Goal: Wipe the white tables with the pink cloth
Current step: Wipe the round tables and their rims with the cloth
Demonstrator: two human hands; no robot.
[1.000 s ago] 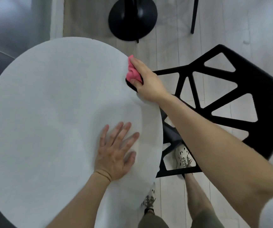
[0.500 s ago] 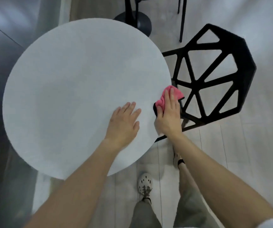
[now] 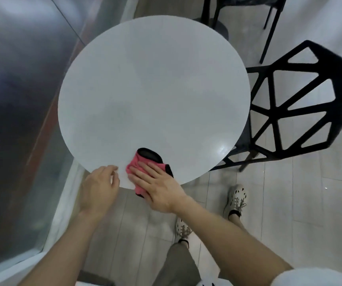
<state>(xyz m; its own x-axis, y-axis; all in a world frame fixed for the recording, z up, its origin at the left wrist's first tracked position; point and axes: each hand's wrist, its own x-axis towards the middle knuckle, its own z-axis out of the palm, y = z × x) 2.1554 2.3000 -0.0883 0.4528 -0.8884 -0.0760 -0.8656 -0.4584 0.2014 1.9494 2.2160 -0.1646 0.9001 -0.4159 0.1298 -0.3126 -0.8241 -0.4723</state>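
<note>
The round white table (image 3: 153, 96) stands with a black lattice chair (image 3: 302, 108) against its right side. At the table's near rim the right hand (image 3: 157, 186) lies flat, fingers straight, pressing down. The left hand (image 3: 100, 188) sits beside it at the rim, fingers loosely curled, gripping nothing. The pink cloth (image 3: 143, 164) lies bunched under the right hand, partly overhanging the table's edge.
</note>
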